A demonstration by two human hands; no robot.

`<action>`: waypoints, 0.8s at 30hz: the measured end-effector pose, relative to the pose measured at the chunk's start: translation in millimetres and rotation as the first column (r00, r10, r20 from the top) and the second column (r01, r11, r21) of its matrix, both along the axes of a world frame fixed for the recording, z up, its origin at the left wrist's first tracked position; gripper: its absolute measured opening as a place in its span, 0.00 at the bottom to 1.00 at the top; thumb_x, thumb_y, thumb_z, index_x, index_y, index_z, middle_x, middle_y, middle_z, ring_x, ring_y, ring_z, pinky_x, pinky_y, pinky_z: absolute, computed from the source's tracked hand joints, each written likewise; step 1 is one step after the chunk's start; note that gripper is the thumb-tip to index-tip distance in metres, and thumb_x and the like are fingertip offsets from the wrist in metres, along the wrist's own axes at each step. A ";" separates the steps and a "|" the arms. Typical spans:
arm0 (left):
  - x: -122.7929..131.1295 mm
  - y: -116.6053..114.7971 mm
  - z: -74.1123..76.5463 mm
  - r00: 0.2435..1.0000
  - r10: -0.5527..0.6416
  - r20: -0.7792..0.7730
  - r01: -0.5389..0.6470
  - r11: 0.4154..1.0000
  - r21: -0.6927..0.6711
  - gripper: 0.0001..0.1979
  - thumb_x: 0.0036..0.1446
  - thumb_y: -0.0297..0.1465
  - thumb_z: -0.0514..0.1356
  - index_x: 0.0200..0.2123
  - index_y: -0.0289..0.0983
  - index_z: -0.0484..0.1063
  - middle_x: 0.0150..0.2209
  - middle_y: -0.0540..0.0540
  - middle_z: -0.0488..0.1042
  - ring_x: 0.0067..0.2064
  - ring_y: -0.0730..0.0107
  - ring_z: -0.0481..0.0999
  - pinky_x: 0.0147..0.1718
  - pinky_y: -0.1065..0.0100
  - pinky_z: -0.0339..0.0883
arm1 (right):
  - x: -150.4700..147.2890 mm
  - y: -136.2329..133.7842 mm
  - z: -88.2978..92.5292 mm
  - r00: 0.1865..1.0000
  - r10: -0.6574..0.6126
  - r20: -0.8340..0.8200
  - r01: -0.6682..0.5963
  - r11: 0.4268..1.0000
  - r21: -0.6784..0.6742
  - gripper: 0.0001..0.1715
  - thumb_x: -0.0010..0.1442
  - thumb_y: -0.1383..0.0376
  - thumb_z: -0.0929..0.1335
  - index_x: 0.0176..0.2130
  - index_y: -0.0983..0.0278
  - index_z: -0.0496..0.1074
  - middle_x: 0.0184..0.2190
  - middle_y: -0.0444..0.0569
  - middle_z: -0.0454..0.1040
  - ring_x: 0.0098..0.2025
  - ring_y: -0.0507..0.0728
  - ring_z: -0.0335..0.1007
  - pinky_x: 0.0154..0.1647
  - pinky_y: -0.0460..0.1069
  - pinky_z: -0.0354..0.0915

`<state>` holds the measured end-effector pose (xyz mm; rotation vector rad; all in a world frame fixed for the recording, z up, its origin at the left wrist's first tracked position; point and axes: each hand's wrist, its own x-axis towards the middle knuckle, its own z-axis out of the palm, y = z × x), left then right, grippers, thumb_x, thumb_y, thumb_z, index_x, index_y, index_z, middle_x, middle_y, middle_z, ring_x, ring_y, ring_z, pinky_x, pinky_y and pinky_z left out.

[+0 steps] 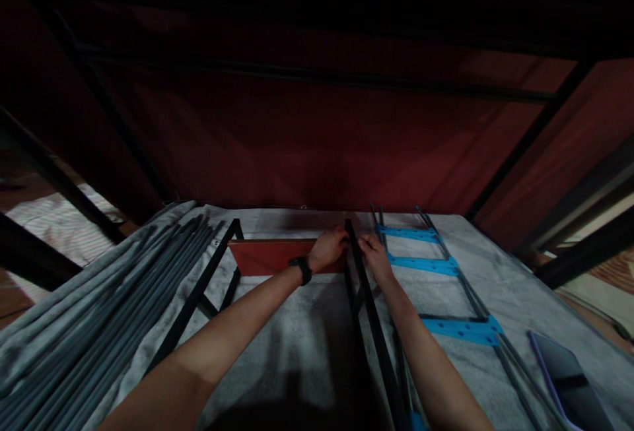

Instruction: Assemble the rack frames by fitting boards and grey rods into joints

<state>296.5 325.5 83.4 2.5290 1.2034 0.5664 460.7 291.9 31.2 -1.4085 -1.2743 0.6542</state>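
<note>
A flat dark tablet with a purple edge [564,378] is seen nearest, lying on the grey cloth-covered surface [297,338], right of the long black metal bar [371,325]. A bundle of grey metal rods [99,305] lies well left of that bar. A ladder-like section of thin rods with blue plastic connectors [436,266] lies just right of it. At the bar's far end, the left hand [327,249], a black watch on its wrist, is curled against the bar's left side and the red-brown fabric panel [272,256]. The right hand [374,253] is pressed to the bar's right side, fingers bent; whether either hand grips fully cannot be told. Beyond, dark red fabric [317,140] is stretched over a black frame.
</note>
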 end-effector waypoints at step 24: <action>0.6 -0.3 -0.7 1.000 -0.002 -0.004 0.002 1.000 0.031 0.11 0.63 0.25 0.56 0.42 0.34 0.78 0.44 0.40 0.76 0.47 0.61 0.76 0.51 0.64 0.68 | 2.3 0.1 -0.5 0.999 -0.020 -0.033 0.021 1.000 0.009 0.31 0.59 0.38 0.61 0.34 0.60 0.74 0.33 0.50 0.78 0.39 0.61 0.74 0.44 0.54 0.68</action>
